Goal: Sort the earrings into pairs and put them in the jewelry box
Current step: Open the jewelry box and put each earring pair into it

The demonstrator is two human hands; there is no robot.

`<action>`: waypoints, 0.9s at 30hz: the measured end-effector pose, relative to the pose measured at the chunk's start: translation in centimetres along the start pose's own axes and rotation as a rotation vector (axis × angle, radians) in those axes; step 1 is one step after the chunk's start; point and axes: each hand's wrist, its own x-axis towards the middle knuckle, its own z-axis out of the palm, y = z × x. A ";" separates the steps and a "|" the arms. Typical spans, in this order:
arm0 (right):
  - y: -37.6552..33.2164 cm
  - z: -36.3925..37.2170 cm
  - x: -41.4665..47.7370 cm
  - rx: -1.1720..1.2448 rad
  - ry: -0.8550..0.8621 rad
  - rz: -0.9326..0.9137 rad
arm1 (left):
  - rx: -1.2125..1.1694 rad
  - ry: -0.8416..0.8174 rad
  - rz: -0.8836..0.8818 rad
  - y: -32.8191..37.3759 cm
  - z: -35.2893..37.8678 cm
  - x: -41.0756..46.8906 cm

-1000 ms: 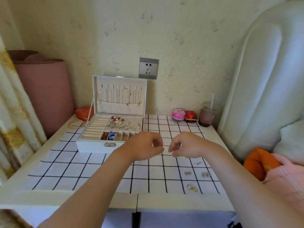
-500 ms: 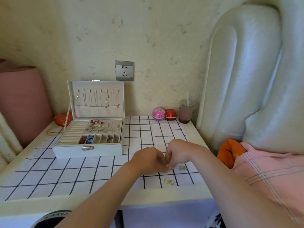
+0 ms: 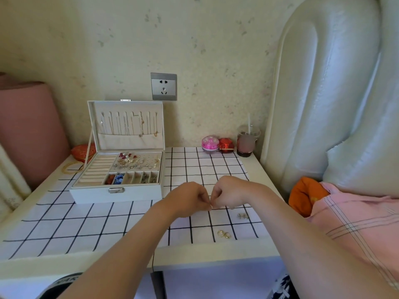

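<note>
- Head view: the left hand (image 3: 190, 199) and right hand (image 3: 229, 194) meet fingertip to fingertip just above the worktop (image 3: 216, 254). Their fingers are curled, and both pinch one tiny piece (image 3: 212, 206), too small to identify.
- Near the right hand, silver earrings (image 3: 243, 216) lie on the checked cloth (image 3: 86, 223). Closer to the front edge lie two gold hoops (image 3: 224, 234), side by side.
- Further left, the jewelry box (image 3: 116, 196) stands open, with necklaces (image 3: 129, 126) hanging in its upright lid.
- Its rear panel carries many studs (image 3: 136, 162). Its front compartments (image 3: 131, 178) hold red, blue and silvery pieces.
</note>
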 end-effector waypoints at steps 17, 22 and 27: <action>-5.1 -0.3 3.5 0.724 0.265 -0.190 | -0.389 0.397 -0.006 -3.8 -6.8 -1.5; -8.1 -1.1 4.9 0.815 0.248 -0.275 | -0.564 0.454 -0.053 -5.1 -9.2 -2.5; -11.1 -2.4 6.9 0.924 0.245 -0.362 | -0.705 0.478 -0.069 -6.8 -12.3 -3.4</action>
